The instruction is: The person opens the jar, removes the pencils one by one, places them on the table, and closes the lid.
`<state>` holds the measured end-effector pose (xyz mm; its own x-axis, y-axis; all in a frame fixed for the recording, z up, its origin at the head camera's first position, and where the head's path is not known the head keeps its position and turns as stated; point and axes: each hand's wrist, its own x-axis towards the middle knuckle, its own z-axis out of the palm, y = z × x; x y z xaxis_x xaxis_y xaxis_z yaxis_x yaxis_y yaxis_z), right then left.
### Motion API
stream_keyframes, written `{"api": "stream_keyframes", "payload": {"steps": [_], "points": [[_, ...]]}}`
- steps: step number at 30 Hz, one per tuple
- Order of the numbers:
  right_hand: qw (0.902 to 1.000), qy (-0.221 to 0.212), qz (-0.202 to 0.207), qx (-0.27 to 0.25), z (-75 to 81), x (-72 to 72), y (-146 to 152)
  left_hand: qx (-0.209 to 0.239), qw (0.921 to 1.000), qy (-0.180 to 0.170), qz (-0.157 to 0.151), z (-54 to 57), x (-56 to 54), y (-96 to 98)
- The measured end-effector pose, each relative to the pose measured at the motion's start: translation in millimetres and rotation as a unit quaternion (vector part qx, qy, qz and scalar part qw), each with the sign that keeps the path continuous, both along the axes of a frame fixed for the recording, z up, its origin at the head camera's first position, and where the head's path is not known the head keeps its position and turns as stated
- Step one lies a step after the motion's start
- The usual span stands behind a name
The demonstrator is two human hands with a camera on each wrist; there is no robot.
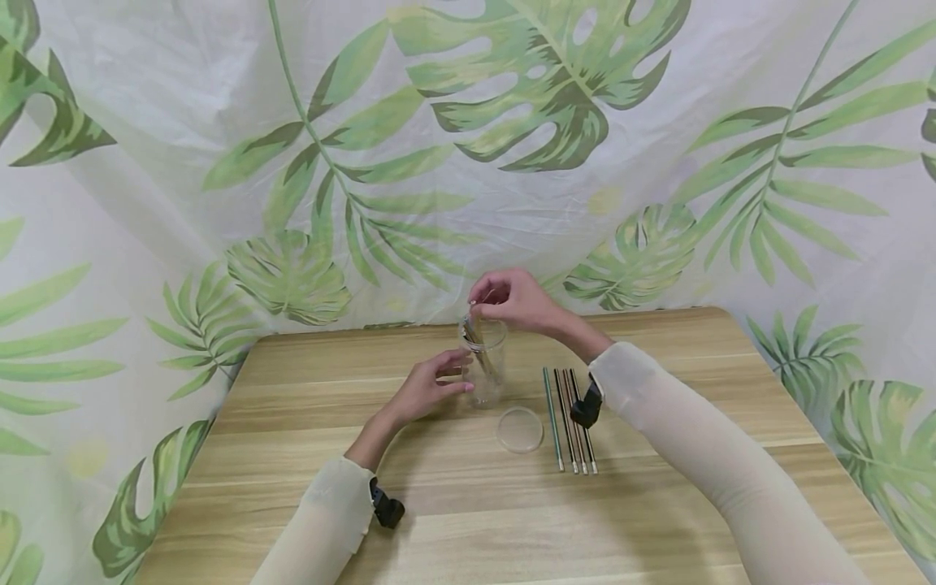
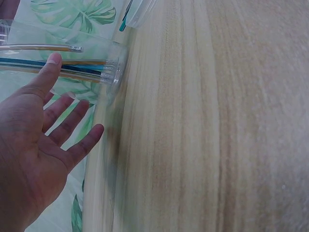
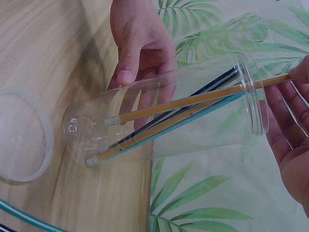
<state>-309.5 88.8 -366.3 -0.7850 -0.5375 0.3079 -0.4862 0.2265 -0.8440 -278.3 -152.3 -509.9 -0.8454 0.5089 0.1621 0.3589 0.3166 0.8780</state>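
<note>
Above the clear jar (image 1: 484,366), the right hand (image 1: 515,301) pinches a yellow pencil (image 3: 193,100) slanting eraser-down inside, the left hand (image 1: 431,382) alongside, fingers extended.

A clear cylindrical jar (image 3: 212,133) stands upright on the wood-grain worktop (image 1: 468,520), slender yellow, blue and dark pencils (image 3: 176,117) leaning inside, eraser ends down. Through its mouth slants a slim yellow pencil (image 3: 193,100), pinched up top by the right hand (image 1: 516,299). A round translucent lid (image 1: 520,431) lies nearby, beside a row of teal, black and brown pencils (image 1: 569,422).
</note>
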Motion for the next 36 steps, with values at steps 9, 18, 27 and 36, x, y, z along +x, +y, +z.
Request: {"api": "stream_keyframes", "payload": {"steps": [9,18,27,36], "points": [[0.9956,-0.064,-0.004,-0.069,0.5,0.4,4.8,0.000,1.0000,0.004,-0.002,-0.1,0.4,-0.5],[0.9869,-0.114,-0.009,-0.114,2.6,3.4,9.6,0.003,1.0000,0.005,-0.004,-0.6,0.0,-0.1],[0.9629,-0.172,0.007,-0.208,2.4,3.3,16.2,-0.005,1.0000,0.001,0.003,0.3,0.7,-0.3],[0.9303,-0.191,-0.007,-0.313,4.6,3.1,17.9,-0.002,1.0000,-0.006,-0.001,-0.9,0.9,-0.8]]}}
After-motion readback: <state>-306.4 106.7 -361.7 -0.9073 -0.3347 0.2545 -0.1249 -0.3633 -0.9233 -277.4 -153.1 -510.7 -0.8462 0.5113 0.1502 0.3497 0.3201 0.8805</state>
